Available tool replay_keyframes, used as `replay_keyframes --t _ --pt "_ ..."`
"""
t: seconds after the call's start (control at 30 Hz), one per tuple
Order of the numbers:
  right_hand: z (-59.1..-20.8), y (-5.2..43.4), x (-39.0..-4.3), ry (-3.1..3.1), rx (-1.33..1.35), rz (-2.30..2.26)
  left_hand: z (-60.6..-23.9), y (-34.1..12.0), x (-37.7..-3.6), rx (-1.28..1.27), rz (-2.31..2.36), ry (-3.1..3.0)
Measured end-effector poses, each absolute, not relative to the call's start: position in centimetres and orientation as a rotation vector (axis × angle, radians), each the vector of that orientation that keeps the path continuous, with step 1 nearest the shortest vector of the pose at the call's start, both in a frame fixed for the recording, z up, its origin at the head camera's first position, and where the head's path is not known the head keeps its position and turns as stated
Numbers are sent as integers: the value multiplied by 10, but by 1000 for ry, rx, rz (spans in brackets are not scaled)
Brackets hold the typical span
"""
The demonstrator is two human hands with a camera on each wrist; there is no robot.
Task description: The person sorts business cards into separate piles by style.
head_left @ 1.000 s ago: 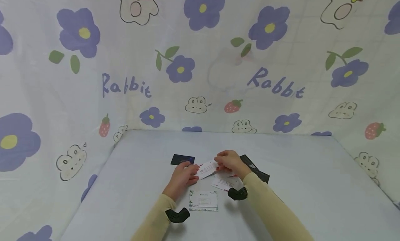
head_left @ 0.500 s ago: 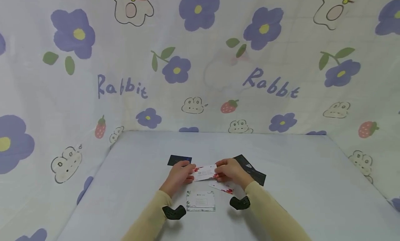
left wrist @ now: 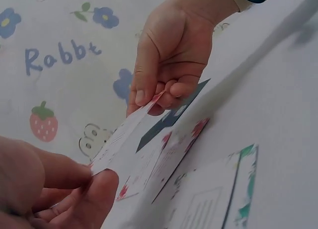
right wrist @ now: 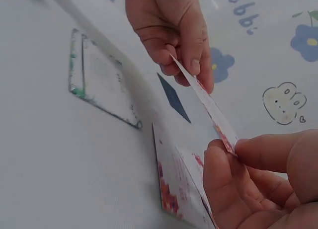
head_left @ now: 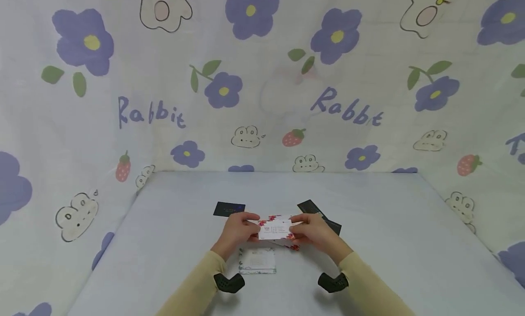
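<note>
Between my two hands, a white business card with red floral corners (head_left: 275, 230) is held up off the table. My left hand (head_left: 238, 231) pinches its left end between thumb and fingers, and my right hand (head_left: 317, 234) pinches the right end the same way. In the left wrist view the raised card (left wrist: 124, 129) slants between both sets of fingertips. Below it, similar red-floral cards (right wrist: 171, 177) lie overlapping on the table, partly hidden by the held card in the head view. Closer to me lies a leaf-bordered white card (head_left: 257, 262).
A black card (head_left: 227, 209) lies behind my left hand. Black cards (head_left: 334, 226) lie overlapped beyond my right hand, partly covered by it. The white table (head_left: 381, 243) meets a flower-and-rabbit patterned curtain (head_left: 270, 102) at the back and sides.
The held card has turned from tilted, right end higher, to level and facing me. My right hand has come down and nearer. The head view has swung slightly to the right.
</note>
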State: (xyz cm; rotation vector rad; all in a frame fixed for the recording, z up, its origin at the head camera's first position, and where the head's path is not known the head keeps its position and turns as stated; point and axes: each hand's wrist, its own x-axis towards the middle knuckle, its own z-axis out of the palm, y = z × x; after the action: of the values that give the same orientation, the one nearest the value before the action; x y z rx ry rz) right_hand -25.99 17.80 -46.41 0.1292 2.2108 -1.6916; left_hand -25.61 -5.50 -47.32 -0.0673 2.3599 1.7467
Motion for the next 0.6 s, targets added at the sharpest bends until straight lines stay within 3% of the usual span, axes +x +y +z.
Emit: replay_keyframes --t 0.6 --pt "-471 219 -205 2585 92 -1246 -471 -9 -219 250 1356 2437"
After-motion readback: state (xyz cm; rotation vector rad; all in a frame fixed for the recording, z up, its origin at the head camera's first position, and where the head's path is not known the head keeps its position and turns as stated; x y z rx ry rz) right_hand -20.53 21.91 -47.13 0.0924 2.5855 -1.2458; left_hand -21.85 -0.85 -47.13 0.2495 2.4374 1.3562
